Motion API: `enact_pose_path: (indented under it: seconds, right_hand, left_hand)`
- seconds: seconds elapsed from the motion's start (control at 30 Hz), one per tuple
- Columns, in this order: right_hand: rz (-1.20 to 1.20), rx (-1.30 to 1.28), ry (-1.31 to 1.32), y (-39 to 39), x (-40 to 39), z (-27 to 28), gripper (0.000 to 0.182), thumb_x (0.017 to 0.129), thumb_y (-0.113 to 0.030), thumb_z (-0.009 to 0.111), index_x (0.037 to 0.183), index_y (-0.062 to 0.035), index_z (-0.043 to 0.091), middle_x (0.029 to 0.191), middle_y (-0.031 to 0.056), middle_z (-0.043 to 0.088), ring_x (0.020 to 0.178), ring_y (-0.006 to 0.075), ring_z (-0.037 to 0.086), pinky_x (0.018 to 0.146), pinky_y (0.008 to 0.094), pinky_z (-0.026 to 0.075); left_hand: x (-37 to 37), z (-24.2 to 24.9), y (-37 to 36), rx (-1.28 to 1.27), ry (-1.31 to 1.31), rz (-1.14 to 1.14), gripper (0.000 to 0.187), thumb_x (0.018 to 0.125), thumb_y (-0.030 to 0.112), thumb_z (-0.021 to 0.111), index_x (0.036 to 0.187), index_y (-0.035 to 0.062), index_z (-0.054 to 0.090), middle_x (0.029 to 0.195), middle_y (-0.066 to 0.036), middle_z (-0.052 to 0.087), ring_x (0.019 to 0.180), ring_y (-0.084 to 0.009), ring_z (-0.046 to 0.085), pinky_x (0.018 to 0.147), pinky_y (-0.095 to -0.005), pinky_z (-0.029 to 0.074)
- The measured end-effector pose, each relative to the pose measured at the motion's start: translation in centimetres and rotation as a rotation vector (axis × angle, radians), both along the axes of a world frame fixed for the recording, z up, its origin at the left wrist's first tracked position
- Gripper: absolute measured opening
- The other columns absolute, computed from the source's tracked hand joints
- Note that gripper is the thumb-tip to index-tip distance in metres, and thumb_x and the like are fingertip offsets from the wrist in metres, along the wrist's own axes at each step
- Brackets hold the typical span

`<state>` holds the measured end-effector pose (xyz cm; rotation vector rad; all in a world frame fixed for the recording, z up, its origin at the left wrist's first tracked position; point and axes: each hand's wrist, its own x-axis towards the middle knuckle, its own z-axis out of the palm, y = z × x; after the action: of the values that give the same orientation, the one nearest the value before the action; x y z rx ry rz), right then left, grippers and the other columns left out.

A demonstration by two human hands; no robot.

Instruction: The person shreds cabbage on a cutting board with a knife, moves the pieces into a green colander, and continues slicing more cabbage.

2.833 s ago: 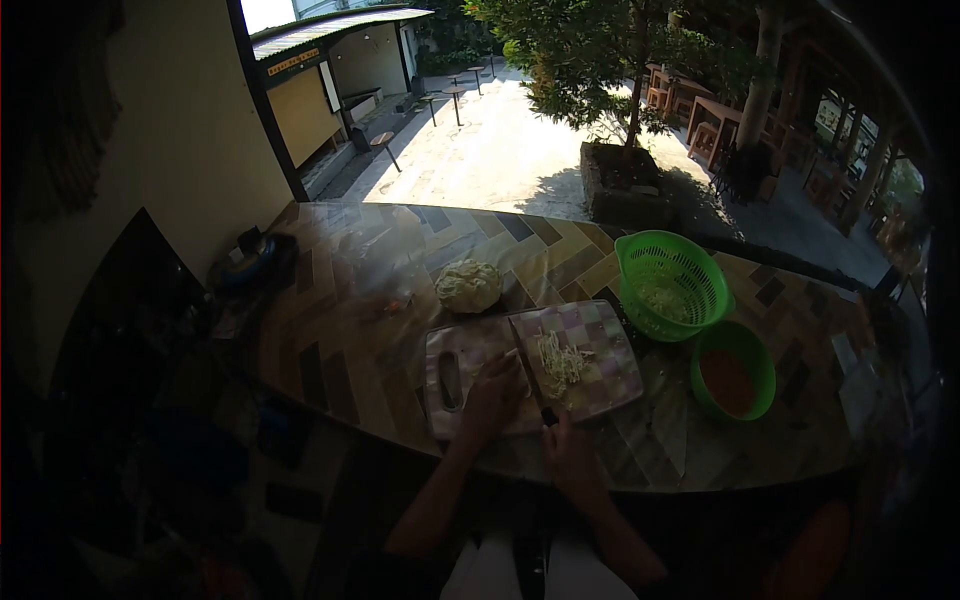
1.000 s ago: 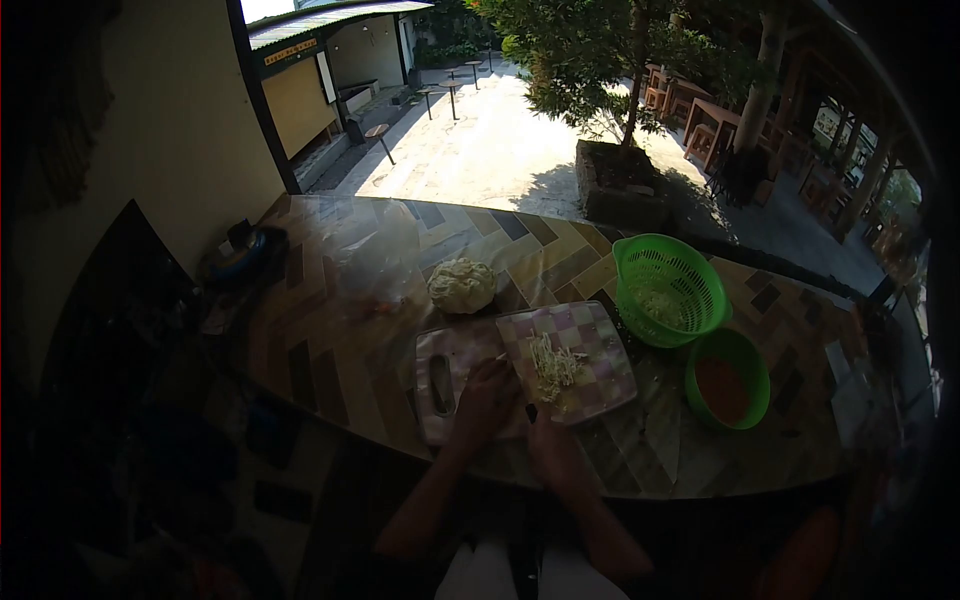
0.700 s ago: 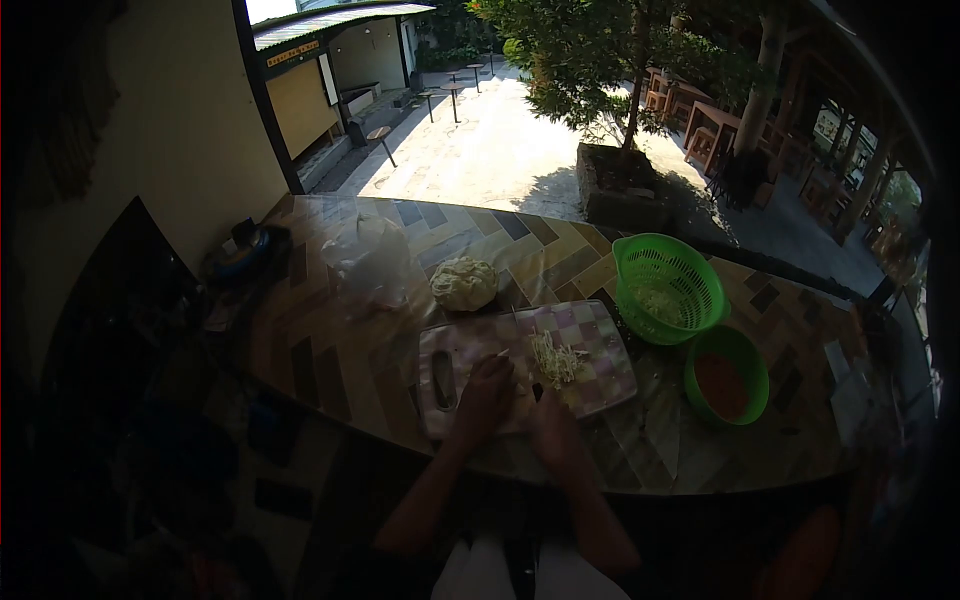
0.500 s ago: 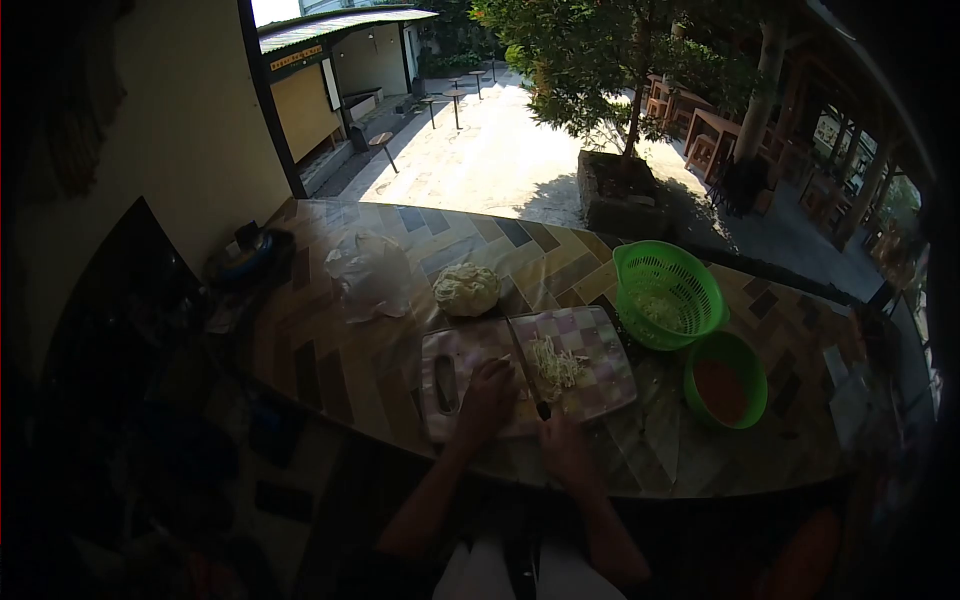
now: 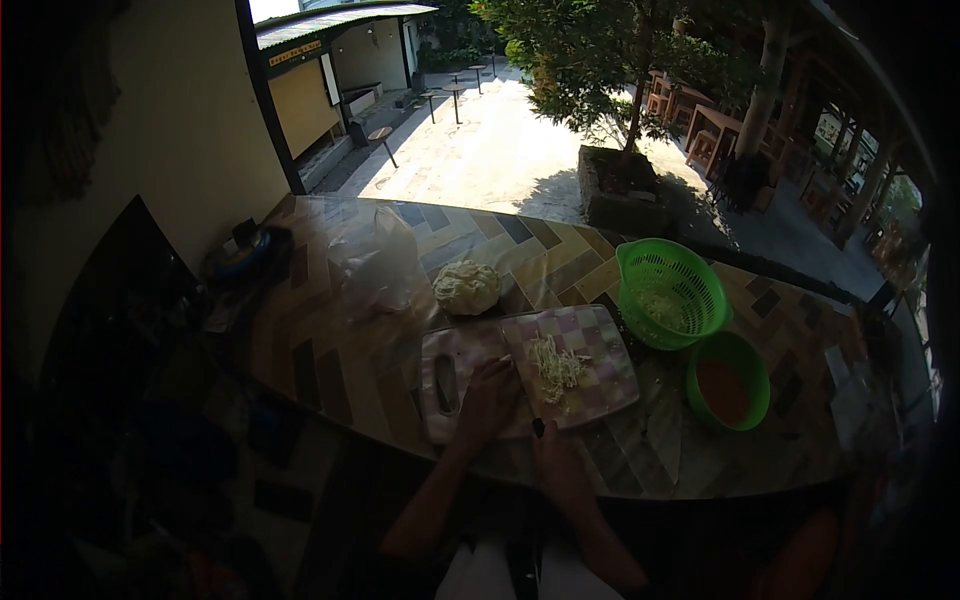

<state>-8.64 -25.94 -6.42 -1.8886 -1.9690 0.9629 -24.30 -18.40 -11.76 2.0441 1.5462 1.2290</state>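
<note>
A pale pink checked cutting board [image 5: 600, 395] lies on the table in front of me. My left hand [image 5: 487, 397] rests on its left half, fingers curled over a piece of cabbage that is mostly hidden beneath them. In my right hand [image 5: 562, 460], at the board's near edge, is a knife [image 5: 539, 427]; its dark handle shows, and the blade runs forward beside the left fingers, hard to make out. Shredded cabbage [image 5: 558, 368] lies in a loose heap right of the blade. Just beyond the board sits a cabbage head [image 5: 467, 288].
A green colander [image 5: 672, 295] with pale shreds inside stands right of the board. Close to it is a green bowl [image 5: 728, 382] holding something orange-red. A clear plastic bag [image 5: 380, 265] lies at the back left of the wood-patterned table [image 5: 350, 370].
My right hand and the knife have drawn slightly back toward me and left. The plastic bag has puffed up and shifted. My left hand stays in nearly the same place.
</note>
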Motion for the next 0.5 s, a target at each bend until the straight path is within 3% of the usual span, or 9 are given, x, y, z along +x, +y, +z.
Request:
enact_pose_path:
  seconds: [0.23, 0.5]
  right_hand:
    - [-0.009, 0.09, 0.018, 2.7, -1.3, -1.4, 0.036, 0.097, -0.023, 0.045, 0.123, 0.0014, 0.041, 0.095, 0.032, 0.062, 0.092, 0.0494, 0.06, 0.077, 0.0578, 0.046]
    - [-0.019, 0.007, -0.013, 2.0, -0.3, 0.5, 0.036, 0.097, -0.023, 0.045, 0.124, 0.0009, 0.043, 0.095, 0.0315, 0.063, 0.093, 0.0484, 0.06, 0.077, 0.0561, 0.047]
  left_hand:
    - [0.1, 0.7, -0.3, -0.028, -0.018, -0.023, 0.038, 0.082, 0.013, 0.064, 0.117, -0.0036, 0.061, 0.125, -0.02, 0.058, 0.124, -0.0384, 0.046, 0.105, -0.0445, 0.038]
    - [0.0, -0.4, 0.1, 0.022, 0.004, -0.032, 0.037, 0.082, 0.011, 0.064, 0.116, -0.005, 0.061, 0.125, -0.022, 0.057, 0.122, -0.039, 0.048, 0.104, -0.0447, 0.039]
